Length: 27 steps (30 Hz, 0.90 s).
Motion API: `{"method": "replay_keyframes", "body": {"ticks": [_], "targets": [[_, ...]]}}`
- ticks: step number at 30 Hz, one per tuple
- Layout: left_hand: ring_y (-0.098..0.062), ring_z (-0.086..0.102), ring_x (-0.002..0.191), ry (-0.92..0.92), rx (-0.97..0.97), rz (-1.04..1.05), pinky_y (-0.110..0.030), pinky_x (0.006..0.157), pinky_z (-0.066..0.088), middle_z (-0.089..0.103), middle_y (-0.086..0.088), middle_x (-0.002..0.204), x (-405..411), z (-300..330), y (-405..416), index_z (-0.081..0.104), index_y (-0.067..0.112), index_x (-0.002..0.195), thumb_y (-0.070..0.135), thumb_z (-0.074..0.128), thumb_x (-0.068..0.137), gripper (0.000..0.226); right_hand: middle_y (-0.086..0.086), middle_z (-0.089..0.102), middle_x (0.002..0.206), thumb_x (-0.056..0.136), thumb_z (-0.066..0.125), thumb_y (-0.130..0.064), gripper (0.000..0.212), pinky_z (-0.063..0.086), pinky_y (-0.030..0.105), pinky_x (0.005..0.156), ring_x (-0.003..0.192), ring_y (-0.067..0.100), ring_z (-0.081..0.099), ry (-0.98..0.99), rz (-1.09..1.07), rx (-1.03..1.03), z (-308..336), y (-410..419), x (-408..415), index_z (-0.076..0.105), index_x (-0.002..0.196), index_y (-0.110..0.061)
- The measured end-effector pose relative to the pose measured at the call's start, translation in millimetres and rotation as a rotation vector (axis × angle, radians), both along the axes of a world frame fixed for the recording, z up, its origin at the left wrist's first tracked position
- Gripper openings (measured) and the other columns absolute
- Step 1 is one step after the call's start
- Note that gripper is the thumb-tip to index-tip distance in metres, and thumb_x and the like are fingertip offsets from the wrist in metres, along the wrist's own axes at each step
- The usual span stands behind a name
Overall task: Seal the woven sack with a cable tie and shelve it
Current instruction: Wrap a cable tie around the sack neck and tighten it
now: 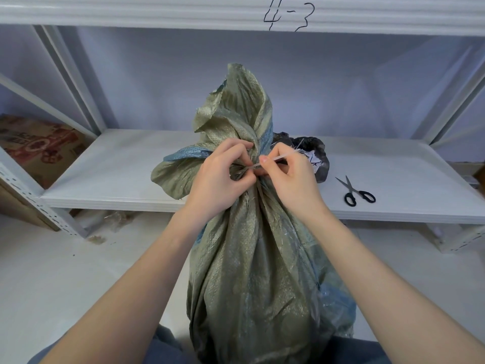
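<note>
An olive-green woven sack (252, 271) stands upright on the floor between my knees, its neck bunched and its loose top (236, 106) rising in front of the shelf. My left hand (223, 177) grips the gathered neck from the left. My right hand (291, 177) pinches the tail of a pale cable tie (278, 156) that runs around the neck and points up to the right. The white shelf board (126, 169) lies just behind the sack.
Black-handled scissors (354, 191) lie on the shelf to the right. A dark plastic bag (319, 156) with paper sits behind my right hand. A printed cardboard box (39, 145) fills the bay at left. White uprights (76, 82) flank the shelf; the beam above reads "4-3".
</note>
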<state>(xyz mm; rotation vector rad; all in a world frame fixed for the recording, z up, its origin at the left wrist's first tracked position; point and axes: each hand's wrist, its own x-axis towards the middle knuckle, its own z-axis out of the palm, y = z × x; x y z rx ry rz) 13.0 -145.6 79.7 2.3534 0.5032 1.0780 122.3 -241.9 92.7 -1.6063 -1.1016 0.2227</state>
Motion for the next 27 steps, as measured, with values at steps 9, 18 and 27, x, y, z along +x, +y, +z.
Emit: {"method": "replay_keyframes", "body": {"ticks": [9,18,27], "targets": [[-0.013,0.059,0.101,-0.04,-0.016,0.016,-0.027,0.086,0.046,0.06,0.0,0.111,3.4,-2.3,-1.8,0.046,0.017,0.07,0.008,0.062,0.072,0.019,0.026,0.058,0.08,0.093,0.048,-0.024,0.024,0.047,0.065,0.08,0.079,0.028,0.073,0.173,0.053,-0.013,1.7,-3.1,0.7,0.041,0.072,-0.017],[-0.008,0.056,0.101,0.026,-0.036,0.045,-0.025,0.084,0.043,0.059,0.003,0.116,4.3,-4.6,-1.0,0.047,0.013,0.071,0.009,0.064,0.074,0.017,0.024,0.059,0.084,0.097,0.046,-0.013,0.02,0.054,0.054,0.082,0.08,0.021,0.074,0.268,0.103,-0.017,0.4,-3.4,4.5,0.043,0.078,-0.009],[-0.014,0.056,0.107,0.175,-0.008,0.028,-0.04,0.086,0.048,0.055,0.001,0.115,3.7,-8.3,-2.0,0.05,0.015,0.106,0.018,0.061,0.081,0.028,-0.006,0.065,0.075,0.086,0.065,-0.027,0.016,0.048,0.022,0.067,0.067,-0.001,0.061,0.077,0.011,-0.115,-10.6,-3.6,19.3,0.065,0.081,-0.012]]}}
